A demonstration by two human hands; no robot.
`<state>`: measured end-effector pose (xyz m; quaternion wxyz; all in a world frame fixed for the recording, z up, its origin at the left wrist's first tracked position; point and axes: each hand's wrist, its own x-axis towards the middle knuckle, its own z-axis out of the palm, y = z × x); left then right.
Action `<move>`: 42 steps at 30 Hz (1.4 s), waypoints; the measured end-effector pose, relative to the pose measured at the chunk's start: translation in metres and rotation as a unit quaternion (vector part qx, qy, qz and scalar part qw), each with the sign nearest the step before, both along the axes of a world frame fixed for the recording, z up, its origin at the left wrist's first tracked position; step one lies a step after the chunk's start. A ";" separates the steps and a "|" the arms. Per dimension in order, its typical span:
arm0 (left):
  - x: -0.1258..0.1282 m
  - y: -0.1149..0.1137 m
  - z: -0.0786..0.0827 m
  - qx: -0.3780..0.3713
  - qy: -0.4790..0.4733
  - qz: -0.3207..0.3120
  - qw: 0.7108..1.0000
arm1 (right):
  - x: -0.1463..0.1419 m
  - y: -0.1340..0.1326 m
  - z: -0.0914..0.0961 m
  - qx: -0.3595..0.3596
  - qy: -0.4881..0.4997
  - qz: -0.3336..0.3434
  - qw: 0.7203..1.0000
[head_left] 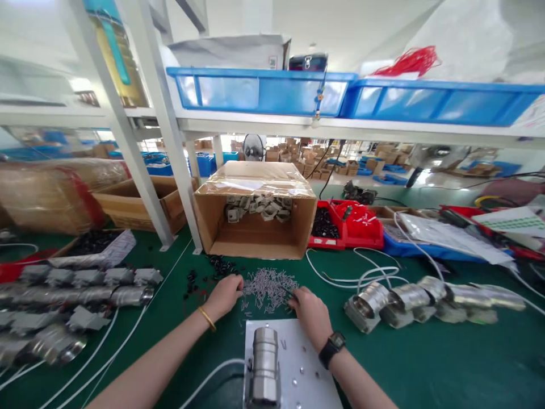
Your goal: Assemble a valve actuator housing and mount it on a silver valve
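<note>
A heap of small grey screws [268, 288] lies on the green bench top. At its left edge is my left hand [225, 296], fingers drawn together in a pinch; what is in them is too small to name. My right hand [313, 315] is closed at the heap's right side, with a small dark thing by the fingertips that I cannot make out. Below the heap, a cylindrical metal valve body [264, 363] with a white cable sits on a light plate [292, 346]. A few small pieces lie on that plate. Small black parts [219, 266] are scattered beyond my left hand.
An open cardboard box [255, 241] with grey housings stands ahead. Red bins [361, 230] are to its right. Rows of metal valve assemblies [102, 295] lie left, more metal assemblies [395, 301] right, with loose white cables. A shelf with blue bins [259, 91] hangs above.
</note>
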<state>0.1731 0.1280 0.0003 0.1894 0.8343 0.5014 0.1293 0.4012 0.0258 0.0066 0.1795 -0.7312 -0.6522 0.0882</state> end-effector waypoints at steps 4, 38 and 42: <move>0.002 -0.002 -0.008 0.015 -0.002 0.009 1.000 | 0.005 0.000 0.004 0.040 0.085 0.011 0.996; 0.000 -0.139 -0.023 -0.221 -0.370 0.074 0.899 | -0.039 -0.089 -0.027 0.112 0.249 0.141 0.952; -0.011 -0.133 -0.022 -0.151 -0.288 -0.053 0.944 | -0.036 -0.093 -0.032 0.135 0.225 0.157 0.952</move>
